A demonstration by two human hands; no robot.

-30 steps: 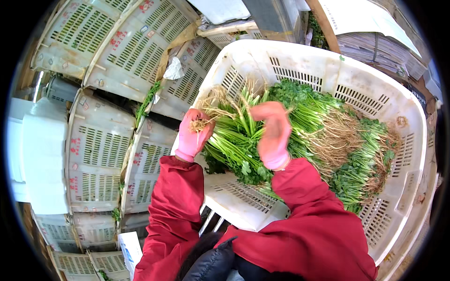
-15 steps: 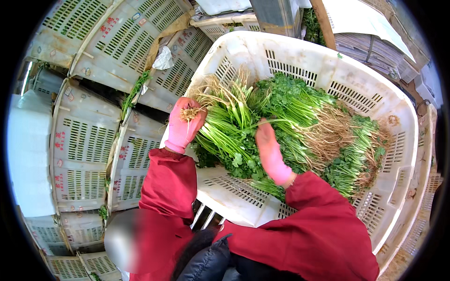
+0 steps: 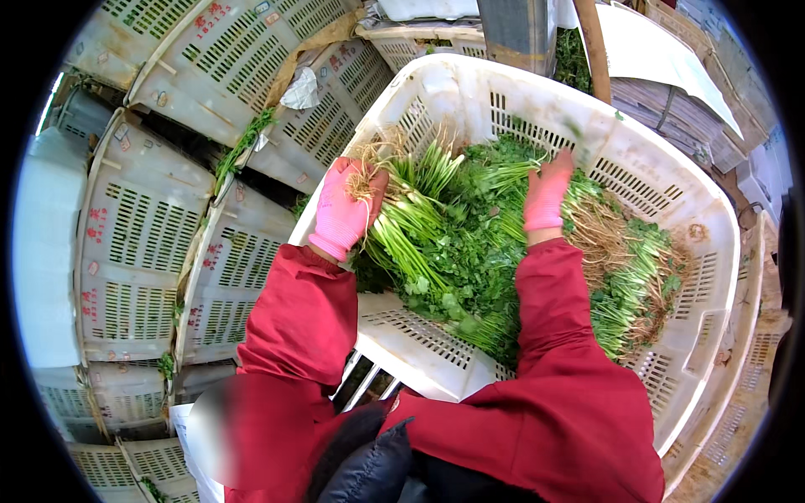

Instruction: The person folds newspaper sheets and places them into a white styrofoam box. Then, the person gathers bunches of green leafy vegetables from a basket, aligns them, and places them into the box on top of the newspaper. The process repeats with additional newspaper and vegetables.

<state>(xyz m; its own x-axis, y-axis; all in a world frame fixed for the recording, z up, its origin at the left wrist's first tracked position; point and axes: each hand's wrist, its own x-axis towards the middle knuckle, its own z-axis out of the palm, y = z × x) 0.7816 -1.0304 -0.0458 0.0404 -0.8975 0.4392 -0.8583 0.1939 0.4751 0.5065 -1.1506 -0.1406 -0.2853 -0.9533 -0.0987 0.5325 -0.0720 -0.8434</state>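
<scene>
A large white slotted plastic crate point(image 3: 457, 77) holds long-stemmed, celery-like greens point(image 3: 470, 268) with pale brown roots. At the crate's left side, my left hand point(image 3: 348, 205) in a pink glove is closed round the root end of a bunch of these greens point(image 3: 411, 243), stems slanting down to the right. Roots poke out between its fingers. Farther back and to the right, my right hand point(image 3: 549, 191), also gloved in pink, is closed on the pale ends of a few stems point(image 3: 513, 174). Its fingertips are partly hidden.
More greens with tangled brown roots point(image 3: 599, 230) lie at the crate's right. Stacked white slotted crates point(image 3: 147, 251) fill the left side, with stray greens point(image 3: 243, 147) caught between them. Behind the crate stand a grey post point(image 3: 516, 33) and a pile of flat sheets point(image 3: 662, 105).
My right hand has moved from the middle of the crate toward its back and right, and now grips stems there. My left hand keeps hold of the bunch's root end.
</scene>
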